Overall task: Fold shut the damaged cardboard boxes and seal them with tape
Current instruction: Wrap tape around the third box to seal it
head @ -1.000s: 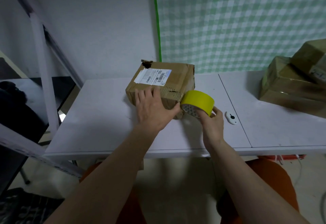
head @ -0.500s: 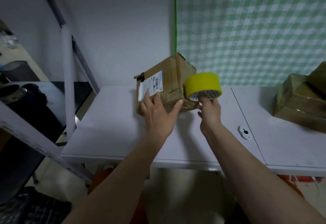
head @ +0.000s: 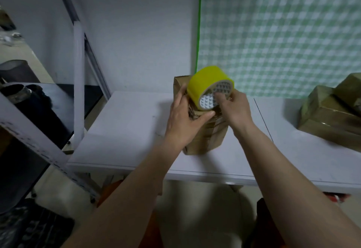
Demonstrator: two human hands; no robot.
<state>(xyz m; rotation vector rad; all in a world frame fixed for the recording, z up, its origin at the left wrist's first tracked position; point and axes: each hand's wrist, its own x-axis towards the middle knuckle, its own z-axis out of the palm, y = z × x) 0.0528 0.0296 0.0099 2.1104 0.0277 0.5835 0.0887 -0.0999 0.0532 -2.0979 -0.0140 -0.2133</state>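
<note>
A brown cardboard box (head: 207, 136) stands on end on the white table (head: 125, 130), its torn side facing me. My left hand (head: 185, 119) grips the box's upper left side, fingers up its far face and thumb across the torn front. My right hand (head: 234, 109) holds a yellow tape roll (head: 209, 85) by its core, fingers inside the hole, just above the box's top. Much of the box's upper part is hidden behind both hands and the roll.
Several taped brown boxes (head: 332, 115) are stacked at the table's right end. A white metal shelf frame (head: 79, 83) stands to the left with dark objects (head: 29, 99) on it. A green checked cloth (head: 283, 33) hangs behind the table.
The box has been turned from tilted to standing on end and drawn nearer. My right hand has brought the tape roll over the box's top. The view has shifted left.
</note>
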